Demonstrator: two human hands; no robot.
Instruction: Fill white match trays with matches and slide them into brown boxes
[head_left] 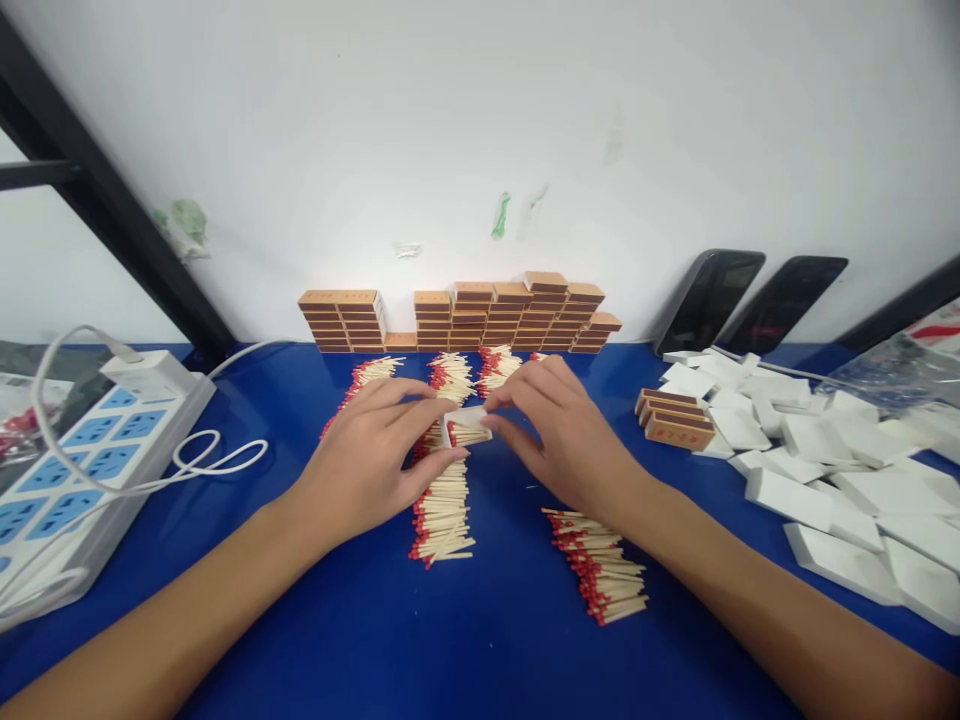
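Observation:
My left hand [375,450] and my right hand [562,430] meet over the middle of the blue table [480,640]. Together they pinch a small white matchbox tray [466,427] filled with matches, each hand gripping one end. Under and around the hands lie rows of loose red-tipped matches [442,515], and another row of matches [600,565] lies beside my right forearm. Filled brown matchboxes [465,312] are stacked against the white wall behind.
Several empty white trays [825,470] lie scattered at the right, with a few brown box sleeves [673,418] beside them. A white power strip [90,460] with a looped cable sits at the left. Two dark phones [742,298] lean on the wall.

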